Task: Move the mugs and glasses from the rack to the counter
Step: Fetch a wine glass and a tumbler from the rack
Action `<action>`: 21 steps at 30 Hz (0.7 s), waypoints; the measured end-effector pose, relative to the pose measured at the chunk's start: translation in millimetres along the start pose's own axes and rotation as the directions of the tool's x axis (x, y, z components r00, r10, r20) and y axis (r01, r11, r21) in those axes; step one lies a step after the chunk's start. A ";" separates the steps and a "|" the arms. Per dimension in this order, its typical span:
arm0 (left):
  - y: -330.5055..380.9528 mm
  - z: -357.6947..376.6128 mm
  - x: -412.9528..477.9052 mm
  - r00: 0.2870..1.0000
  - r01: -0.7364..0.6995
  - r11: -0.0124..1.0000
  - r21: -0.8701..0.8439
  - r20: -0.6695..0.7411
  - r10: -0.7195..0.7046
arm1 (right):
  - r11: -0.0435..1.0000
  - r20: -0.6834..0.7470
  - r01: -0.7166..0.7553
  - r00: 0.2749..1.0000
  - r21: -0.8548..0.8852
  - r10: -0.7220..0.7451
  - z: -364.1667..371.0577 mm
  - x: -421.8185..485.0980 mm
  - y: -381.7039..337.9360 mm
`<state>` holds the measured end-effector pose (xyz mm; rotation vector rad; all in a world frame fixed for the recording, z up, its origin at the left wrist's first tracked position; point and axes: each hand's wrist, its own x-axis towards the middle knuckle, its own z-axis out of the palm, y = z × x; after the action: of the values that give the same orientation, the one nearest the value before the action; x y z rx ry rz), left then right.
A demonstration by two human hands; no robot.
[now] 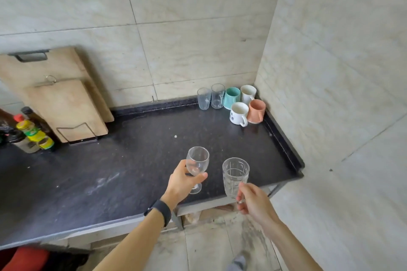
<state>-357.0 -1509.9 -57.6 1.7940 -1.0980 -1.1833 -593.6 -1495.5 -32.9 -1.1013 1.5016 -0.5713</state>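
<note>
My left hand (184,182) grips a clear wine glass (197,160) by its bowl, upright above the front of the dark counter (123,167). My right hand (255,202) holds a cut-pattern stemmed glass (235,174) by its stem, just right of the wine glass, over the counter's front edge. In the far right corner stand two clear tumblers (210,98), a teal mug (231,97), two white mugs (239,113) and an orange mug (256,111), grouped close together. No rack is in view.
Two wooden cutting boards (63,103) lean against the back wall at left. Several sauce bottles (30,132) stand at the far left. Tiled walls close the counter at the back and right. A raised lip (284,138) runs along the counter's right edge.
</note>
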 end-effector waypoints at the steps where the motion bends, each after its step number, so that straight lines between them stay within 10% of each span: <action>1: 4.0 7.4 10.6 1.000 0.019 1.000 -0.004 -0.017 -0.019 | 1.000 0.014 -0.009 1.000 -0.011 0.009 -6.0 16.8 -2.4; 21: 52.2 43.7 242.7 0.980 0.110 0.993 -0.034 -0.164 -0.114 | 0.971 0.127 -0.239 0.963 0.002 0.236 -0.6 294.3 -61.3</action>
<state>-358.8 -1757.2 -106.7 1.9189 -0.8927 -1.0850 -554.0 -1778.6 -125.7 -0.9100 1.4887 -0.3410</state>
